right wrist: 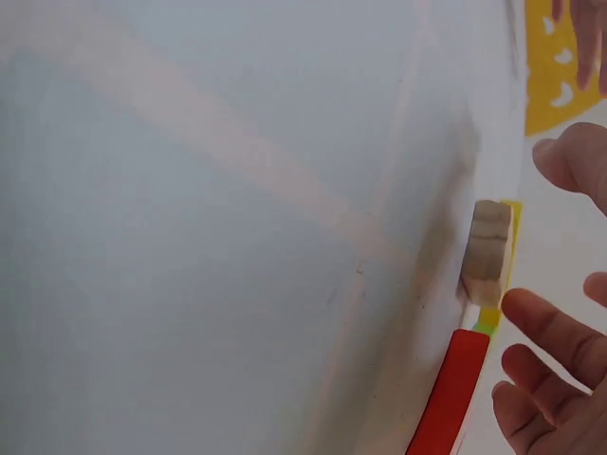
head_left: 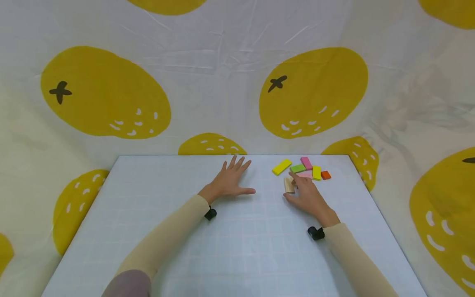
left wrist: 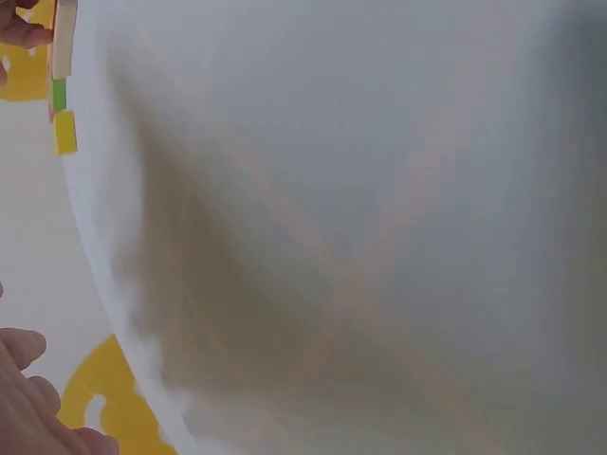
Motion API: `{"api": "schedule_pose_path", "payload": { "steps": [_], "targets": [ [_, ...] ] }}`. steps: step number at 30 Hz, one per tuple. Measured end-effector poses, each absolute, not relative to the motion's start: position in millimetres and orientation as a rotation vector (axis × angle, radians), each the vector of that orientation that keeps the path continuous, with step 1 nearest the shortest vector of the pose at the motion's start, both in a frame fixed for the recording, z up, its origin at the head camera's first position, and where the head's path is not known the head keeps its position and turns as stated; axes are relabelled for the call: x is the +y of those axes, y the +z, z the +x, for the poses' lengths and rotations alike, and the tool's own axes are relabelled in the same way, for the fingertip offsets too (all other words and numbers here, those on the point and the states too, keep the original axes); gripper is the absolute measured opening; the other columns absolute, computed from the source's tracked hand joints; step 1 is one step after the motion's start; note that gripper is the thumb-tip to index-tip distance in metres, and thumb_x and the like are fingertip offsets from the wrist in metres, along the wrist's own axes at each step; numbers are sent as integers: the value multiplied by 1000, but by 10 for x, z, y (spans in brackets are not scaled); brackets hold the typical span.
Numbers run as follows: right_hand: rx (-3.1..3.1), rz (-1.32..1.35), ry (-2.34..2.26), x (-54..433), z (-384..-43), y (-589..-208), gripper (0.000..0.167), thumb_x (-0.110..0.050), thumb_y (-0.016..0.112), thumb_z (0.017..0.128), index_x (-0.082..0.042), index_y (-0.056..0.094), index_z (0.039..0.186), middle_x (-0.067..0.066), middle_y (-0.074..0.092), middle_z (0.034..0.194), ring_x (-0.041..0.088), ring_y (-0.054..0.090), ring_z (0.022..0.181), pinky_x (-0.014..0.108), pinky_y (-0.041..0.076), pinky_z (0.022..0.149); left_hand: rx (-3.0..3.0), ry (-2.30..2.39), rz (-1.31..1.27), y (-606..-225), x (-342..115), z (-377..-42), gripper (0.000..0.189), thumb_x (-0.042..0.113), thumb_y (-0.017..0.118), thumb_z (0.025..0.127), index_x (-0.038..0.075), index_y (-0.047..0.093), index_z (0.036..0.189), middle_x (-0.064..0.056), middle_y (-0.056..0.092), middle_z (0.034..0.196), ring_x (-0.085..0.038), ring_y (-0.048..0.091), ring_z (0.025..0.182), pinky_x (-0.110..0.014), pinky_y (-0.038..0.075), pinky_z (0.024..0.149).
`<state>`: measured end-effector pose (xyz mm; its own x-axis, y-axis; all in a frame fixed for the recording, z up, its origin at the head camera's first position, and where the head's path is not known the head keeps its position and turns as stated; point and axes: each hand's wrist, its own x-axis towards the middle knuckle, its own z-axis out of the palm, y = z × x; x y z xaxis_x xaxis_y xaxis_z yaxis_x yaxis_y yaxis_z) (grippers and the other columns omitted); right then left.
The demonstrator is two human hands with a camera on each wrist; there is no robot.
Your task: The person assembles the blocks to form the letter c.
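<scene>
My left hand [head_left: 231, 181] is spread wide over the middle of the table, with nothing in it. On the right, my right hand [head_left: 306, 196] reaches around a small group of plain wooden blocks [head_left: 289, 185]. Its thumb is apart from them on the near side, and the index fingertip is close to their far end. The right wrist view shows the wooden blocks [right wrist: 487, 251] packed side by side, between the spread thumb and fingers. A red block [right wrist: 450, 393] lies near the fingers there. Part of a light pink block [head_left: 305, 174] is hidden behind the right hand.
Beyond the right hand lie a yellow block [head_left: 282, 167], a green block [head_left: 297, 168], a pink block [head_left: 306, 163], another yellow block [head_left: 316, 173] and an orange-red block [head_left: 325, 175]. A fruit-patterned cloth [head_left: 215, 103] hangs behind the white table [head_left: 230, 255].
</scene>
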<state>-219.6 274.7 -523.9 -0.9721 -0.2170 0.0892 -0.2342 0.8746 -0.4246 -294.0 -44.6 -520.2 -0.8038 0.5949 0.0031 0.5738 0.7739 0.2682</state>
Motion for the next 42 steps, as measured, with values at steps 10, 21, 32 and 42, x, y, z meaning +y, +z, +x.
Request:
{"api": "schedule_pose_path", "payload": {
  "steps": [10,21,32,42],
  "targets": [
    [-3075,291,760,2765,-2247,-5285,76,-38,77,90,-7,45,153,19,53,150,39,49,130,62,45,110,2794,580,954,-5179,-43,-3126,106,81,57,85,26,16,167,-6,18,173,-40,3,160,-67,12,125],
    [-3033,329,652,2802,-2209,-5340,73,-37,78,89,-7,51,149,20,54,148,41,46,132,62,44,110,2664,619,1056,-5248,369,-3043,97,71,60,90,21,25,165,0,27,171,-41,5,160,-70,10,123],
    [-3007,353,624,2767,-2244,-5354,69,-40,76,90,-4,54,145,21,55,146,40,48,132,62,43,111,2641,444,1058,-5318,449,-2966,92,73,57,90,30,25,164,5,25,171,-39,6,160,-72,8,122],
    [-3065,314,611,2745,-2271,-5310,73,-47,76,89,-2,56,143,25,53,145,43,43,133,66,43,109,2674,343,1127,-5237,353,-2848,94,75,56,90,30,22,165,-1,39,165,-37,18,159,-72,9,122]
  ]
}}
